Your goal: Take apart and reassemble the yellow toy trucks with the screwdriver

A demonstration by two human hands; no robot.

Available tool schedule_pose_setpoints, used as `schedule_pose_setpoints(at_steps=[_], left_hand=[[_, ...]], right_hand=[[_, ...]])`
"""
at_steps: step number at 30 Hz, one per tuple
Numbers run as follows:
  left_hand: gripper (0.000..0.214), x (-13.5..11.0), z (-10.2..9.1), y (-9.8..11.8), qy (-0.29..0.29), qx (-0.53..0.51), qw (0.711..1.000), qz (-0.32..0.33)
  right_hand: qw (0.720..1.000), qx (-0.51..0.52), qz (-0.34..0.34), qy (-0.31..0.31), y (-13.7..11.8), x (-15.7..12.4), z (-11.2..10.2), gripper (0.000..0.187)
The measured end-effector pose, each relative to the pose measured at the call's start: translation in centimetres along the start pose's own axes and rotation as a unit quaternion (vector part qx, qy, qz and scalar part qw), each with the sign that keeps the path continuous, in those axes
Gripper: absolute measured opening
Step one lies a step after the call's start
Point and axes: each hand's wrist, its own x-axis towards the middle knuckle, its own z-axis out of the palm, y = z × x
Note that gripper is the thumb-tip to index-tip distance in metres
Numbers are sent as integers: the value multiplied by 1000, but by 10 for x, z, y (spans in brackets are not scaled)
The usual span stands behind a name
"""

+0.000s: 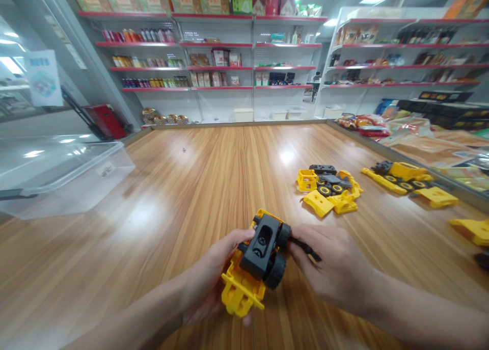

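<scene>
My left hand (206,273) is closed around a yellow and black toy construction vehicle (260,250), which is turned so that its black underside faces up. Two black wheels (275,271) show along the vehicle's right side; none show on its left side. At the upper wheel, my right hand (332,261) pinches a thin black tool (305,248). Its tip is hidden by the fingers, so I cannot tell its exact kind. The palm and most fingers of my left hand are behind the toy.
Yellow and black toy vehicle parts (332,184) lie right of centre on the wooden table (198,187). Another group of toy parts (408,177) is farther right. A clear plastic bin (76,187) stands at left. Packaged goods (420,131) border the right edge; stocked shelves (217,67) stand behind.
</scene>
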Motion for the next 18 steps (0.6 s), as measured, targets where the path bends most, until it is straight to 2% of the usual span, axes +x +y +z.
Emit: schedule_pose_setpoints(at_steps=[3, 6, 12, 18], left_hand=[[55, 0, 1, 0, 13, 16, 999, 26], [56, -1, 2, 0, 9, 24, 999, 22], [56, 0, 1, 1, 10, 15, 999, 28], [53, -1, 2, 1, 12, 17, 1000, 20]], right_hand=[[996, 51, 53, -46, -2, 3, -2, 23], [989, 91, 90, -75, -4, 3, -4, 36], [986, 102, 121, -55, -5, 4, -6, 19], [978, 135, 125, -99, -2, 3, -5, 40]])
